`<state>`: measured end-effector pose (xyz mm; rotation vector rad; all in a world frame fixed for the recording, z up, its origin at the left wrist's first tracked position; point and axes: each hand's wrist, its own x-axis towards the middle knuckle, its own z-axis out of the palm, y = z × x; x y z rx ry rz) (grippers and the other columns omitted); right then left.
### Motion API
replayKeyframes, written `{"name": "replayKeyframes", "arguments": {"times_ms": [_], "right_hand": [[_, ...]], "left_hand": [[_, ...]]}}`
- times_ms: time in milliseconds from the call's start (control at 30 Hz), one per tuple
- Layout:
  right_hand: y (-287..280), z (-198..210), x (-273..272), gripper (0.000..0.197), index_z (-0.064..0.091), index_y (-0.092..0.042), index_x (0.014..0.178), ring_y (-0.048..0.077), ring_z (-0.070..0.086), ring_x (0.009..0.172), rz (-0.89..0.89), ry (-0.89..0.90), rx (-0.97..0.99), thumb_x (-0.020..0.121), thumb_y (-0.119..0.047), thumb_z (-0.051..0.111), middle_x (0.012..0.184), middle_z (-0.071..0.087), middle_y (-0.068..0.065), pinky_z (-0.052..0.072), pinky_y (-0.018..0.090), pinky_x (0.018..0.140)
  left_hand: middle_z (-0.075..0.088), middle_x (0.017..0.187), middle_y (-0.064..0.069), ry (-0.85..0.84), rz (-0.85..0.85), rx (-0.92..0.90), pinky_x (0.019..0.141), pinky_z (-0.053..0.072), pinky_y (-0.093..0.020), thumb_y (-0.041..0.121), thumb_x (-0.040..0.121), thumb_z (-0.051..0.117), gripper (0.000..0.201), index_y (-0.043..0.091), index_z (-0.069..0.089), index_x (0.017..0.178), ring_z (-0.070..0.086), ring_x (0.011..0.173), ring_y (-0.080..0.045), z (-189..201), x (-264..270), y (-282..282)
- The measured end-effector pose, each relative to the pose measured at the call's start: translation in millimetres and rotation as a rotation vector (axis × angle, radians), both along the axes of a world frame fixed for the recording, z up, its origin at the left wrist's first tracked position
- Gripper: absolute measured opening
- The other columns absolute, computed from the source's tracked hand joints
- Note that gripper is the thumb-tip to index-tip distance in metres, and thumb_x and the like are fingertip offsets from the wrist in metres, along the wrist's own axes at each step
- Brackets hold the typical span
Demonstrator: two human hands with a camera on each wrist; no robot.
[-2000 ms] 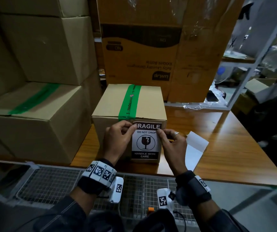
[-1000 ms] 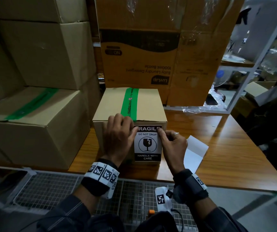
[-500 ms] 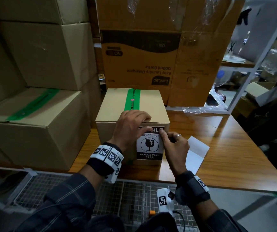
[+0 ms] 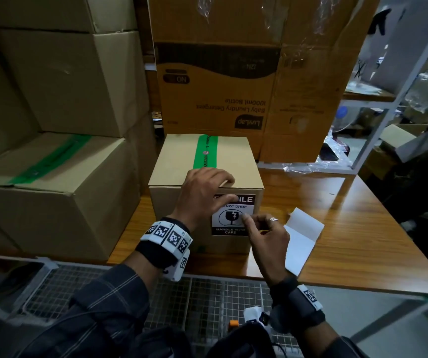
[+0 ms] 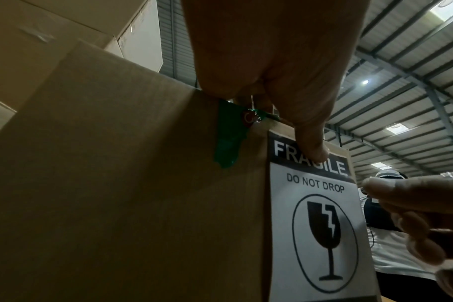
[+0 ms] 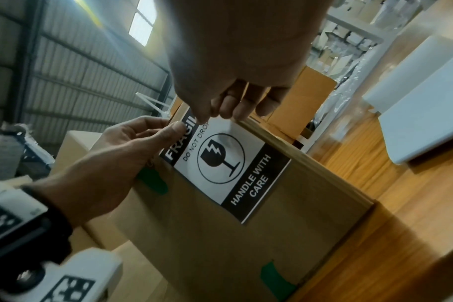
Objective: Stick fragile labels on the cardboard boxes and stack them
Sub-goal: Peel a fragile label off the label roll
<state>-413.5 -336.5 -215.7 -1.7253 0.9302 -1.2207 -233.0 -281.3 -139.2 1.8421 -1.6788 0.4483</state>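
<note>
Sliding across the fragile label (image 4: 233,217), the left hand (image 4: 202,192) now drapes over the cardboard box (image 4: 182,218) on the desk (image 4: 362,228), thumb pressing; right hand (image 4: 264,236), loosely curled at three o'clock, holds nothing. Uneven rubbing could trap creases.

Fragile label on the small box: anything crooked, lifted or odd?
Nothing stands out. The fragile label sits square and upright on the front face of the small box, flat where visible. The left hand covers part of its header, so that corner can't be checked. The white backing sheet lies loose on the table.
</note>
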Motion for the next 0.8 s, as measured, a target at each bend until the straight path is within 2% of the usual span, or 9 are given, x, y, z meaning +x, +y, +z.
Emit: {"name": "replayKeyframes", "arguments": {"times_ms": [167, 267, 333, 400, 467, 567, 633, 733, 800], "right_hand": [[-3, -8, 2, 0.021, 0.069, -0.018, 0.091, 0.007, 0.068, 0.084, -0.014, 0.040, 0.112, 0.089, -0.037, 0.078, 0.086, 0.071, -0.006, 0.051, 0.009, 0.063], [-9, -13, -5, 0.033, 0.063, -0.018, 0.105, 0.016, 0.065, 0.090, -0.036, 0.084, 0.165, 0.085, -0.038, 0.081, 0.094, 0.067, -0.001, 0.046, 0.009, 0.062], [-15, -19, -10, 0.047, 0.059, -0.019, 0.118, 0.019, 0.063, 0.099, 0.000, 0.131, 0.197, 0.083, -0.038, 0.083, 0.108, 0.064, 0.002, 0.045, 0.012, 0.067], [-22, -27, -15, 0.058, 0.054, -0.021, 0.127, 0.021, 0.061, 0.107, 0.063, 0.183, 0.188, 0.081, -0.038, 0.085, 0.119, 0.061, 0.004, 0.048, 0.019, 0.073], [-26, -34, -16, 0.070, 0.050, -0.023, 0.136, 0.022, 0.059, 0.116, 0.116, 0.232, 0.180, 0.079, -0.044, 0.085, 0.130, 0.058, 0.006, 0.053, 0.028, 0.084], [-26, -33, -10, 0.096, 0.039, -0.021, 0.151, 0.022, 0.052, 0.129, 0.164, 0.220, 0.182, 0.072, -0.056, 0.082, 0.149, 0.049, 0.007, 0.051, 0.035, 0.097], [-25, -29, -1, 0.106, 0.033, -0.023, 0.154, 0.021, 0.049, 0.133, 0.177, 0.156, 0.173, 0.068, -0.060, 0.082, 0.153, 0.046, 0.005, 0.048, 0.032, 0.097], [-23, -27, 14, 0.111, 0.032, -0.026, 0.155, 0.020, 0.050, 0.134, 0.166, 0.085, 0.159, 0.067, -0.067, 0.084, 0.150, 0.049, 0.004, 0.055, 0.037, 0.099], [-21, -25, 22, 0.107, 0.035, -0.025, 0.152, 0.019, 0.055, 0.128, 0.155, 0.046, 0.163, 0.066, -0.070, 0.082, 0.143, 0.054, 0.004, 0.059, 0.029, 0.090]], "left_hand": [[0.070, 0.123, 0.002, -0.045, -0.007, -0.009, 0.102, 0.042, -0.041, 0.046, 0.083, 0.079, 0.048, 0.023, 0.065, 0.123, 0.061, 0.119, -0.020, 7, -2, 5], [0.066, 0.130, -0.006, -0.134, 0.066, -0.115, 0.108, 0.041, -0.046, 0.045, 0.088, 0.073, 0.052, 0.019, 0.061, 0.131, 0.057, 0.124, -0.025, 4, -7, 20], [0.067, 0.117, -0.007, -0.087, 0.130, -0.295, 0.099, 0.043, -0.041, 0.044, 0.093, 0.067, 0.038, 0.019, 0.060, 0.121, 0.058, 0.112, -0.025, -12, -13, 42], [0.062, 0.110, -0.007, 0.096, 0.250, -0.443, 0.091, 0.042, -0.038, 0.047, 0.090, 0.068, 0.038, 0.018, 0.056, 0.112, 0.055, 0.104, -0.025, -39, -20, 68], [0.052, 0.124, -0.012, 0.428, 0.408, -0.512, 0.095, 0.043, -0.042, 0.057, 0.078, 0.072, 0.065, 0.014, 0.050, 0.122, 0.049, 0.115, -0.028, -69, -24, 85], [0.029, 0.153, -0.013, 0.876, 0.535, -0.411, 0.112, 0.036, -0.053, 0.072, 0.058, 0.084, 0.120, 0.027, 0.023, 0.151, 0.029, 0.140, -0.029, -104, -24, 87], [0.016, 0.163, -0.009, 0.950, 0.514, -0.315, 0.120, 0.028, -0.058, 0.073, 0.047, 0.087, 0.144, 0.034, 0.004, 0.158, 0.018, 0.150, -0.030, -113, -23, 79], [0.010, 0.166, -0.007, 0.957, 0.497, -0.261, 0.123, 0.022, -0.057, 0.074, 0.037, 0.086, 0.161, 0.033, -0.012, 0.158, 0.013, 0.153, -0.028, -109, -24, 60], [0.009, 0.167, -0.007, 0.977, 0.502, -0.284, 0.124, 0.019, -0.054, 0.076, 0.035, 0.087, 0.168, 0.029, -0.016, 0.159, 0.012, 0.154, -0.027, -102, -26, 50]]}}
